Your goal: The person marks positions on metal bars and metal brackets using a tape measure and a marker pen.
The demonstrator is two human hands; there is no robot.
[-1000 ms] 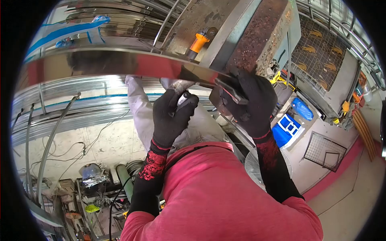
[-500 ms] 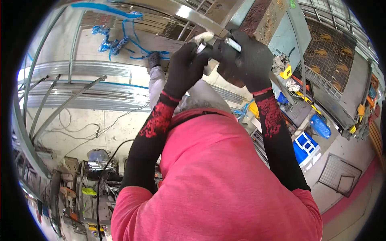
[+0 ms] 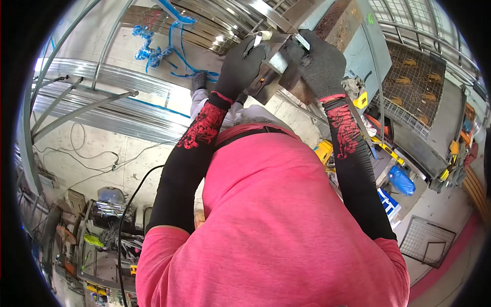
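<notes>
Open room: the steel piece (image 3: 272,77) is held up in the air in front of the chest, just beside a rusty upright beam (image 3: 341,20). Bare concrete floor (image 3: 128,153) lies below to the left.
Edges: long bundled steel tubes (image 3: 97,102) run across the left, with blue strapping (image 3: 163,48) on another bundle above them. A loose cable (image 3: 84,153) snakes over the floor.
Left hand (image 3: 241,64): black-gloved and closed around a thin white-tipped marker (image 3: 259,38), with the knuckles against the piece's left side.
Right hand (image 3: 321,64): black-gloved, wrapped over the piece's right end and gripping it.
Containers: a wire-mesh cage (image 3: 409,71) on the right holds orange-brown shapes too small to tell. A blue crate (image 3: 389,202) sits on the floor under the right arm, and what is in it is unclear. An open rack (image 3: 97,230) at lower left is crowded with tools.
Steel piece's look: short and flat-faced, mirror-bright, with a darker brownish patch towards the right glove and a small orange glint on the near face.
</notes>
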